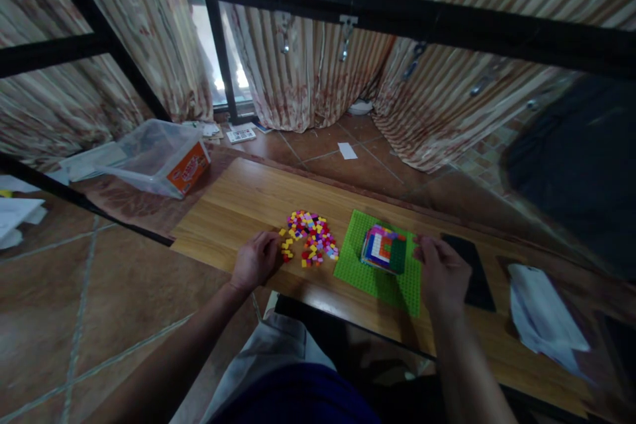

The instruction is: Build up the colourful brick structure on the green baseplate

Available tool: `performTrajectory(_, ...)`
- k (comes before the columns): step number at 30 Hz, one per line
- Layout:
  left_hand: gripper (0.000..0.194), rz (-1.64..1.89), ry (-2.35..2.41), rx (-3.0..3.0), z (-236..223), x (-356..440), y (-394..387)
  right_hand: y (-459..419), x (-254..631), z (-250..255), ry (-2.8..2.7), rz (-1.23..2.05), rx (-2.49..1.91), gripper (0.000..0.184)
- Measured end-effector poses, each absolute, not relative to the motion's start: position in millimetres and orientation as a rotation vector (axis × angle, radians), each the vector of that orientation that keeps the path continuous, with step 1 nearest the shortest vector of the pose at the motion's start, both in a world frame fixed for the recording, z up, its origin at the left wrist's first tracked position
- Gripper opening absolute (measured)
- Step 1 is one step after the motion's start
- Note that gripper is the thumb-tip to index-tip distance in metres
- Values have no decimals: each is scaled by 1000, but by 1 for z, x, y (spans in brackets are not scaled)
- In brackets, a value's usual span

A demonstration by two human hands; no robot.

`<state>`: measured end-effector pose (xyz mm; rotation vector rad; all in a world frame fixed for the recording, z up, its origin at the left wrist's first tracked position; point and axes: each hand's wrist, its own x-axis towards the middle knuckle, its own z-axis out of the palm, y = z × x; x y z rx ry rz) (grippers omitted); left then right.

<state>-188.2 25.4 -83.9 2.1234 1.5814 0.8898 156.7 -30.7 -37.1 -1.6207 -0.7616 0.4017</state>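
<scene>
1. The person's left hand (256, 260) is at the near side of the table (238, 189), its fingers curled and drawn together; whether a brick is pinched between them cannot be told.
2. Just beside those fingers, on the right, lies a loose pile of small bricks (318, 233), in yellow, red, pink, purple and other colours. A few yellow and red ones lie nearest the left hand.
3. The right hand (444, 275) is at the right edge of the green baseplate (350, 258), its fingers bent inward; whether it holds anything cannot be told. The two hands are well apart.
4. Between the hands, closer to the right one, the block build (385, 250) stands on the baseplate. Its top shows blue, white, orange, red, pink and dark green.
5. Behind and to the right of the right hand lies a dark flat item (472, 268); farther right is a whitish plastic bag (544, 308).
6. Beyond the left hand, to the left, sits a clear plastic bin (159, 149) with an orange label.
</scene>
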Motion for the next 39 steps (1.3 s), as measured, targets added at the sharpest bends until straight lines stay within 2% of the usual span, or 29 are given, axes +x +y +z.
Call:
performTrajectory(6,21,898,1585,2101,-84,-187,24,-47,73,-34,-1402,561,-1587,22)
performTrajectory(14,20,910,1555,2095,-86,-187,25,-42,44,-70,-1688,379,-1742,26)
performTrajectory(21,21,929,1552,2103,-88,-188,25,-36,43,-76,-1704,386,-1728,26)
performTrajectory(27,20,924,1560,2115,-86,-188,25,-47,52,-52,-1531,441,-1652,21)
performTrajectory(33,22,905,1561,2129,-84,-189,27,-56,111,-30,-1240,252,-1706,22)
performTrajectory(39,22,934,1558,2146,-86,-189,28,-43,167,-36,-1084,129,-1872,28)
